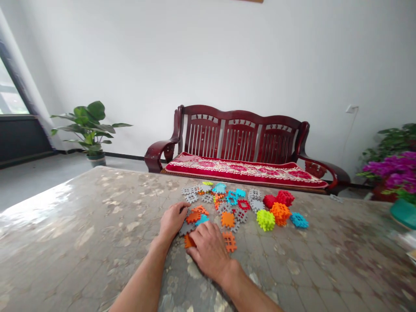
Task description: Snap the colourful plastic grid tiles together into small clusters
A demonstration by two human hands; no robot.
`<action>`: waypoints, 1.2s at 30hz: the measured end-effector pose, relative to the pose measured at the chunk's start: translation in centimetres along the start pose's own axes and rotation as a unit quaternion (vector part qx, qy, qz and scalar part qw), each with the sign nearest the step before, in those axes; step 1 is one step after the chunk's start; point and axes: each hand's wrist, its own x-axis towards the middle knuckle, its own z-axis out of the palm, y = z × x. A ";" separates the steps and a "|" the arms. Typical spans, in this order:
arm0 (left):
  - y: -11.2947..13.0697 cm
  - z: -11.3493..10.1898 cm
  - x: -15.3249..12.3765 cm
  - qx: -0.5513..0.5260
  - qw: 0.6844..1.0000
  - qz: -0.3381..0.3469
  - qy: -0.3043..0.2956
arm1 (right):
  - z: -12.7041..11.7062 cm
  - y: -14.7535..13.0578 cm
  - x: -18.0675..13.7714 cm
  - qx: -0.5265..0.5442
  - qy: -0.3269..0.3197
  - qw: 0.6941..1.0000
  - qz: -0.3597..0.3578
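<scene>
My left hand [173, 221] rests at the left side of a spread of plastic interlocking tiles, its fingers curled. What it grips, if anything, is hidden; a grey tile [186, 229] and an orange tile [193, 216] lie beside it. My right hand [210, 250] is closed with its fingertips and thumb on an orange tile [188, 241] near the table's front. Just beyond its knuckles lies a blue tile [202, 219]. To its right are an orange window-shaped tile [229, 242] and a solid orange tile [228, 219].
Assembled cubes in green [265, 220], orange [281, 213] and red [285, 198] stand to the right, beside a blue piece [299, 220]. Several more tiles lie farther back. The cloth-covered table [97, 242] faces a wooden bench [240, 134]. A teal flowerpot [403, 213] stands far right.
</scene>
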 end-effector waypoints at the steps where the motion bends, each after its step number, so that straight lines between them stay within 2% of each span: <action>1: 0.0 0.0 0.0 -0.002 1.000 -0.002 0.001 | 0.1 0.0 0.0 -0.001 0.004 1.000 -0.005; 11: 0.1 -0.1 -0.1 -0.018 1.000 -0.011 -0.001 | 1.7 0.4 0.6 -0.062 0.044 0.993 -0.085; 14: 0.2 -0.1 -0.2 -0.017 1.000 -0.017 -0.002 | 1.6 0.5 0.5 -0.068 0.063 0.992 -0.082; 18: 0.1 -0.1 -0.1 -0.016 1.000 -0.012 -0.002 | 0.8 0.2 0.2 -0.002 0.067 0.996 -0.063; 24: -0.2 0.2 0.1 -0.021 1.000 -0.010 0.004 | 0.1 0.0 0.2 0.015 0.039 0.999 -0.021; 36: 0.1 0.0 -0.1 -0.020 1.000 -0.010 0.003 | 1.8 0.5 0.4 -0.076 0.073 0.989 -0.100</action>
